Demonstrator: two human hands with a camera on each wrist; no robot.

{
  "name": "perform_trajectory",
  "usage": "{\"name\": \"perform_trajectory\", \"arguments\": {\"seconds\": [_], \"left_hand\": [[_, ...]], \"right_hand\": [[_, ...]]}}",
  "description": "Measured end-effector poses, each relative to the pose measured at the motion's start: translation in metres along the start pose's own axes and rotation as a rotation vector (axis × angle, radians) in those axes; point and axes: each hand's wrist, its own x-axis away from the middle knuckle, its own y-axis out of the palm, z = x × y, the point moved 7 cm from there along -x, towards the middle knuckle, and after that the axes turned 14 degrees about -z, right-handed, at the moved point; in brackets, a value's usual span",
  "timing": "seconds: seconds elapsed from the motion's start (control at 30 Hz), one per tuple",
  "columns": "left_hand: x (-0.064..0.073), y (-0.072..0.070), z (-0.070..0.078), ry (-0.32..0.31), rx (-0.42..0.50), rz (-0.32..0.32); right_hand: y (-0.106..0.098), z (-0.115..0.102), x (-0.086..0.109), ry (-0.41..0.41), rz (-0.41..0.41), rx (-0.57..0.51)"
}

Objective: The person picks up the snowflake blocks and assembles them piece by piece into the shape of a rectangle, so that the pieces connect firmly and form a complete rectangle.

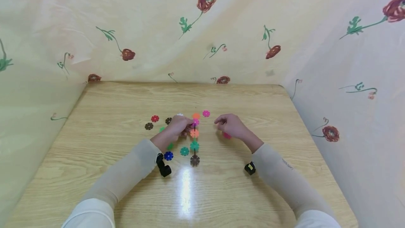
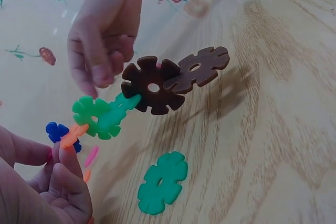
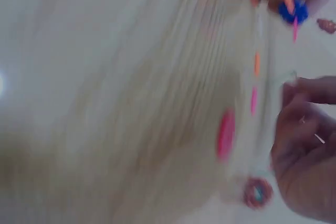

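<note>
A chain of interlocking plastic flower-shaped discs hangs from my left hand [image 1: 175,129], which pinches its far end between thumb and fingers. Along it, in the left wrist view, are a dark brown disc [image 2: 153,85], another brown one, two green discs [image 2: 95,118], an orange disc [image 2: 74,136] and a blue disc [image 2: 57,130]. At the pinched end shows a pink disc [image 1: 195,122]. To the right, apart from the chain, my right hand [image 1: 232,126] hovers with loosely curled fingers, nothing visible in them. Beneath it lies a deep pink disc [image 1: 226,135].
Loose discs lie around my left hand: red [image 1: 155,118], brown [image 1: 149,126], blue [image 1: 168,156], teal [image 1: 185,151] and others partly covered. Beyond the chain are an orange disc [image 1: 196,116] and a pink one [image 1: 206,114]. A flowered curtain [image 1: 152,27] borders the wooden table [image 1: 126,98].
</note>
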Motion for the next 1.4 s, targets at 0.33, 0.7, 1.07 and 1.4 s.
{"name": "perform_trajectory", "arguments": {"seconds": [0.33,0.7,1.07,1.4], "left_hand": [[0.001,0.002,-0.005,0.002,0.019,-0.006],[-0.001,0.011,-0.007,0.007,0.001,-0.014],[0.004,0.016,-0.001,0.013,0.000,-0.030],[0.003,0.015,-0.003,0.032,0.012,-0.005]], "right_hand": [[0.000,0.020,0.011,-0.011,-0.076,0.477],[0.004,0.006,-0.001,-0.049,0.069,0.165],[0.011,-0.024,-0.008,-0.183,0.113,0.104],[0.017,-0.043,-0.012,-0.248,0.092,0.166]]}}
